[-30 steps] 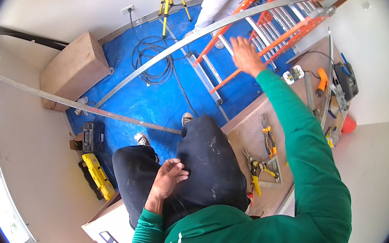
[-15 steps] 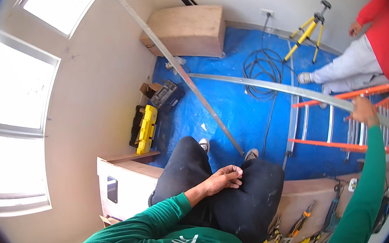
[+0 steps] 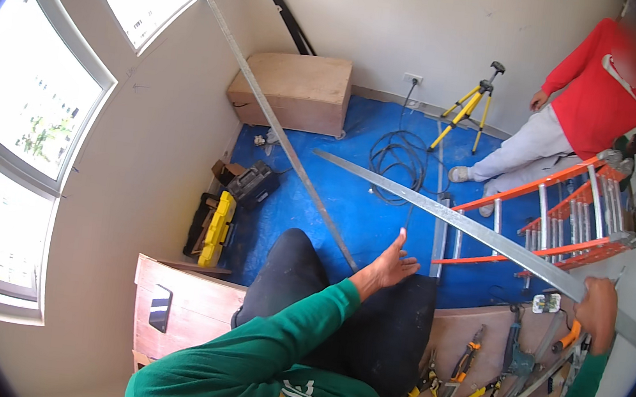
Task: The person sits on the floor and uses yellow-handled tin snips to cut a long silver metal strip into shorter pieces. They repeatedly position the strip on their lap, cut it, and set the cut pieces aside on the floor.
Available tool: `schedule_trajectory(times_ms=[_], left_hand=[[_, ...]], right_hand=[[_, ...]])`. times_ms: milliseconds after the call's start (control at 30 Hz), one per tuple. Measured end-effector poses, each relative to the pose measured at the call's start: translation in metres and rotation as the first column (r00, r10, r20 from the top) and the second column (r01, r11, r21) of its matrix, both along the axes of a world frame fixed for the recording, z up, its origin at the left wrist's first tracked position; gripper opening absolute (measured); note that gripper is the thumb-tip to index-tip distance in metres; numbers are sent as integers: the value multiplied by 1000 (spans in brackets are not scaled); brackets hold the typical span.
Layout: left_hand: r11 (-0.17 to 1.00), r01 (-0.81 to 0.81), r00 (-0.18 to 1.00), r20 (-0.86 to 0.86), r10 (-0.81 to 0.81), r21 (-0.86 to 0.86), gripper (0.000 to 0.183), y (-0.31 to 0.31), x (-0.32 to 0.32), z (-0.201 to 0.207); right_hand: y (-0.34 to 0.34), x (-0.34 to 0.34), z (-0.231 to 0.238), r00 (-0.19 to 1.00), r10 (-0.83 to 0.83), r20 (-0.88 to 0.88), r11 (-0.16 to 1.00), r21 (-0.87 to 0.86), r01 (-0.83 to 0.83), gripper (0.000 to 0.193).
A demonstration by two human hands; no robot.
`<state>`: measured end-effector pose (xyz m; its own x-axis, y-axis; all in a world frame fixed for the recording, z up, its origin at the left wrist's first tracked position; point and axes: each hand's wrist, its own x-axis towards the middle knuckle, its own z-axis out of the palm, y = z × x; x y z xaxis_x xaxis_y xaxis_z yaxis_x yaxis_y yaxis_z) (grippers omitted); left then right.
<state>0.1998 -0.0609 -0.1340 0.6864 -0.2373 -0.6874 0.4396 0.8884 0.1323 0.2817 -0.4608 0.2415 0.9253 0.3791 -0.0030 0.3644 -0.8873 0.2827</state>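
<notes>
My right hand (image 3: 598, 309) is closed around a long grey metal channel (image 3: 442, 210) near its right end. The channel slants up and leftward, its far tip above the blue sheet. My left hand (image 3: 389, 266) is held over my right knee, thumb raised and fingers apart, with nothing in it. A second long metal channel (image 3: 278, 131) runs from beside the upper window down to the gap between my legs, where its lower end passes behind my left hand.
An orange ladder (image 3: 484, 258) lies at the right, near a person in red (image 3: 588, 96). Beyond are a yellow tripod (image 3: 470, 106), coiled black cable (image 3: 397, 160) and a wooden box (image 3: 291, 90). Pliers (image 3: 466, 356) and a phone (image 3: 160, 307) rest on wooden surfaces beside me.
My left hand has lifted off my lap and opened outward. My right hand has come down and nearer, tilting the channel from nearly level to a slant. The whole view has shifted.
</notes>
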Motion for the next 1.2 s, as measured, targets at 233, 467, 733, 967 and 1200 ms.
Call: schedule_trajectory(times_ms=[233, 467, 733, 967, 1200], left_hand=[[907, -41, 916, 347, 202, -419, 124, -54, 48, 67], [982, -111, 800, 573, 178, -150, 56, -40, 10, 178], [826, -477, 623, 779, 75, 302, 65, 121, -38, 269], [556, -633, 717, 680, 156, 539, 46, 317, -30, 296], [381, -749, 663, 609, 435, 543, 65, 454, -14, 239]], right_hand=[[-100, -162, 60, 969, -196, 150, 978, 105, 181, 19], [-150, -282, 20, 880, -465, 94, 876, 189, 443, 33], [-92, -326, -37, 914, -351, -204, 816, 413, 405, 58], [35, -313, -96, 947, 42, -320, 715, 672, 195, 46], [204, -295, -145, 788, 343, -511, 572, 779, 256, 37]])
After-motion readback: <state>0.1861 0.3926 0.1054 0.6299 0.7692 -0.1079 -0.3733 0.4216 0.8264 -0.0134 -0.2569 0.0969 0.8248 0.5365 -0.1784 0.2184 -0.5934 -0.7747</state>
